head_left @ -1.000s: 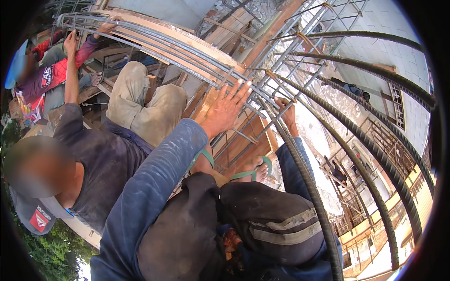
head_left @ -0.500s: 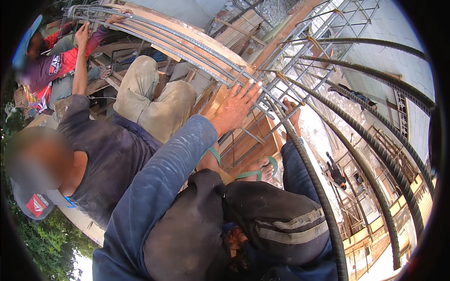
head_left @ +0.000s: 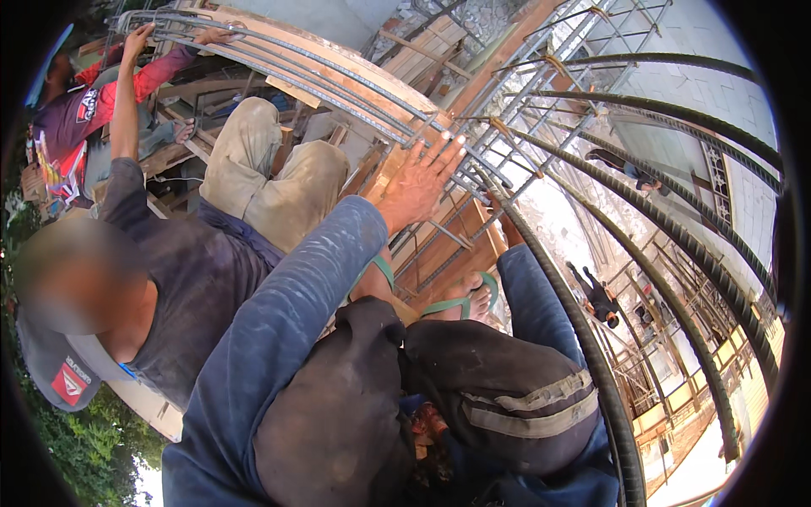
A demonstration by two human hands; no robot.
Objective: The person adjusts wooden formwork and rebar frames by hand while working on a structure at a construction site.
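My left hand (head_left: 420, 182) lies on the end of a steel rebar cage (head_left: 372, 110), fingers spread and extended over the bars beside a wooden board (head_left: 300, 46). My right hand (head_left: 507, 224) is at the right of the cage's junction, mostly hidden behind a thick curved ribbed bar (head_left: 541, 253), so its grip does not show. More long curved bars (head_left: 667, 224) arch down the right side. My sandalled foot (head_left: 469, 300) rests on timber below my hands.
A co-worker in dark shirt (head_left: 186, 304) sits at my left, arm raised to the bars. Another worker in red (head_left: 93, 127) holds the cage's far end. Further people (head_left: 601, 300) are below at right, among timber props (head_left: 650, 355). Rubble, planks (head_left: 414, 59) and a block wall (head_left: 718, 118) surround the work.
My right hand has dropped slightly and is now more hidden behind the bars. The dark-shirted co-worker's raised hand has moved up along the cage. My left hand stays spread on it.
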